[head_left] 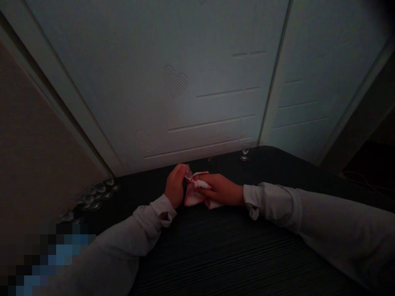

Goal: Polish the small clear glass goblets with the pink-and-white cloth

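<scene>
My left hand (175, 185) is closed around a small clear stemmed glass (189, 172), tilted between my two hands. From the right, my right hand (222, 189) grips a pink and white cloth (195, 196) and presses a fold of it against the glass. Part of the cloth hangs below my fingers, just above or on the dark table (197, 250); I cannot tell which. Much of the glass is hidden by my fingers and the cloth.
Another small stemmed glass (245, 152) stands upright near the table's back edge. Several similar glasses (97, 193) are grouped at the left edge. A pale panel (210, 74) with carved hearts and lines rises directly behind the table.
</scene>
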Demonstrator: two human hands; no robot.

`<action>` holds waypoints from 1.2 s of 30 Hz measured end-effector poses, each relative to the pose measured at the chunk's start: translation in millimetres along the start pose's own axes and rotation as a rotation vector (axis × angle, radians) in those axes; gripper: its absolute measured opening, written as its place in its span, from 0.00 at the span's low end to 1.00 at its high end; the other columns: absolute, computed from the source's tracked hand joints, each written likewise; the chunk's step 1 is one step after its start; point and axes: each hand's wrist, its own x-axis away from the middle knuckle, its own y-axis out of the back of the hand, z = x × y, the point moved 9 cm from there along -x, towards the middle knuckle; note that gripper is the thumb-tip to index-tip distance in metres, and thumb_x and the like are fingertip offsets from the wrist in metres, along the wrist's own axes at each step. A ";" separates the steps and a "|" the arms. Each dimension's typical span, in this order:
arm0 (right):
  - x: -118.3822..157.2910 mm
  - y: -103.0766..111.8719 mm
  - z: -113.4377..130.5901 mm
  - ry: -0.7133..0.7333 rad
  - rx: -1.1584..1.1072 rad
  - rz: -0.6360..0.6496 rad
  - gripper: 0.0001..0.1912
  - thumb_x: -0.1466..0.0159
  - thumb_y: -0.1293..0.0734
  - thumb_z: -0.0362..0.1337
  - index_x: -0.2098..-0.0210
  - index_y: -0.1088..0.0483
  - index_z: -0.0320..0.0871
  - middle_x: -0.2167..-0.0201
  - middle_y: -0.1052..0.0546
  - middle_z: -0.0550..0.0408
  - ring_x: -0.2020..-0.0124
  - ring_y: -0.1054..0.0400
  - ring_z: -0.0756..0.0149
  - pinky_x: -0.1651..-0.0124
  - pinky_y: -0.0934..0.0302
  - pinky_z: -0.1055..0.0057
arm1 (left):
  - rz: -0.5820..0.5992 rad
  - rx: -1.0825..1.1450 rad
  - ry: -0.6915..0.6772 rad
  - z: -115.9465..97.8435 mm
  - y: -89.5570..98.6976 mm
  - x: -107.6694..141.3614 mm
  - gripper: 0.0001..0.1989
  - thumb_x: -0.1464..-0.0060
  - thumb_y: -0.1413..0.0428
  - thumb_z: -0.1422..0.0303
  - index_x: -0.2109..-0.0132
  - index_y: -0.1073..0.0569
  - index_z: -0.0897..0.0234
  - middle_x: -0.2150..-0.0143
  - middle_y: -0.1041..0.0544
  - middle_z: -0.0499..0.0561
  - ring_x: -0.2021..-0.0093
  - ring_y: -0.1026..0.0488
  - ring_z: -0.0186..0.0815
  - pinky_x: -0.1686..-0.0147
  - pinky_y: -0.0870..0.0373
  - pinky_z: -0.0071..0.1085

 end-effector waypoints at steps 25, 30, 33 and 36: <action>-0.7 1.6 -11.7 -0.092 0.094 -0.020 0.12 0.38 0.38 0.30 0.56 0.28 0.41 0.59 0.22 0.50 0.59 0.29 0.61 0.56 0.38 0.66 | -0.008 0.035 0.052 -1.5 -0.9 1.0 0.14 0.44 0.53 0.60 0.75 0.37 0.60 0.78 0.37 0.44 0.76 0.38 0.33 0.73 0.37 0.30; -0.7 3.4 -18.0 -0.129 0.199 -0.005 0.10 0.37 0.37 0.31 0.57 0.28 0.41 0.59 0.22 0.49 0.61 0.28 0.61 0.58 0.38 0.67 | 0.000 0.046 0.074 -0.4 -2.3 1.8 0.13 0.44 0.53 0.60 0.74 0.37 0.60 0.78 0.37 0.43 0.77 0.37 0.32 0.73 0.37 0.29; -1.1 5.9 -20.8 -0.134 0.219 -0.009 0.11 0.38 0.37 0.31 0.57 0.28 0.42 0.59 0.22 0.51 0.61 0.28 0.61 0.59 0.39 0.67 | 0.002 0.041 0.085 0.1 -2.5 2.1 0.13 0.45 0.52 0.59 0.73 0.37 0.60 0.78 0.36 0.43 0.77 0.36 0.32 0.72 0.37 0.29; -1.7 9.0 -27.0 -0.155 0.200 -0.017 0.11 0.39 0.36 0.29 0.58 0.28 0.43 0.61 0.22 0.52 0.62 0.28 0.62 0.59 0.39 0.68 | -0.004 0.031 0.091 0.1 -1.8 2.5 0.14 0.45 0.51 0.57 0.73 0.37 0.60 0.78 0.36 0.43 0.77 0.36 0.32 0.72 0.37 0.30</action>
